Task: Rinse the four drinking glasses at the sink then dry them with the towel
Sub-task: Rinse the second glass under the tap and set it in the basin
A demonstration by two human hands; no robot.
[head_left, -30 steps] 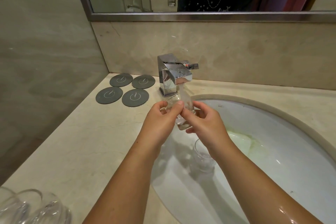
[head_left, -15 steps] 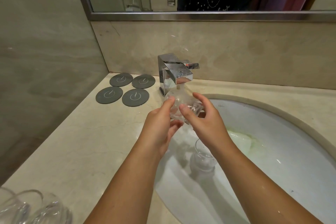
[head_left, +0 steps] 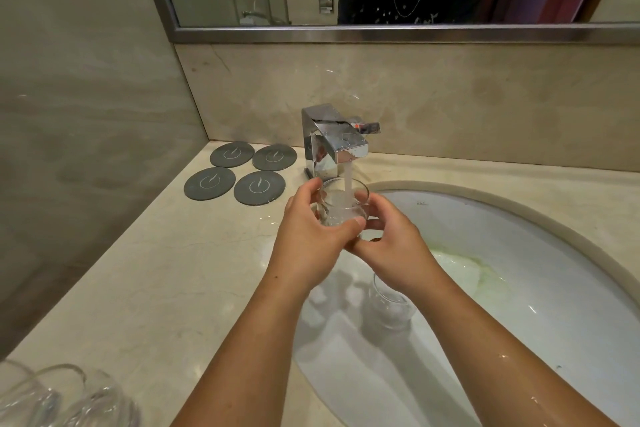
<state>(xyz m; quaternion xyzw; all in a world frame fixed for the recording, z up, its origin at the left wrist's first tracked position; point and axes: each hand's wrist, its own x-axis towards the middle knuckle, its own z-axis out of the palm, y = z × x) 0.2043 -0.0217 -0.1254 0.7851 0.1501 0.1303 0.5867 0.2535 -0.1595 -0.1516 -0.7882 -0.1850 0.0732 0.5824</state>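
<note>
Head view, looking down over a stone countertop [head_left: 173,270] with an oval white sink [head_left: 554,288] set into its right half.

- Held glass [head_left: 341,204]: clear, upright, mouth up. It sits directly under the spout of the square chrome faucet [head_left: 332,142], above the back-left edge of the sink. The water stream [head_left: 347,180] falls straight into it, and white froth shows inside.
- Left hand [head_left: 311,239]: wrapped round the left side of the held glass. The fingers curl behind its far wall and the thumb lies across the near wall, low down. Firm hold, closed round the glass.
- Right hand [head_left: 391,246]: closes on the right side of the same glass. Fingertips press against the wall just below the rim, and the thumb is tucked underneath, touching the left hand's thumb. The glass lies between the two palms.
- Both forearms are wet, and droplets shine on the right one.
- Second glass [head_left: 391,305]: upright in the sink, below the right wrist and partly hidden by it.
- More glasses [head_left: 52,399]: at the countertop's near-left corner, cut off by the frame, so the count is unclear.
- Four grey round coasters [head_left: 239,173]: in a two-by-two group at the back-left of the countertop, just left of the faucet.
- Greenish stain [head_left: 464,263] on the sink floor, right of the hands.
</note>
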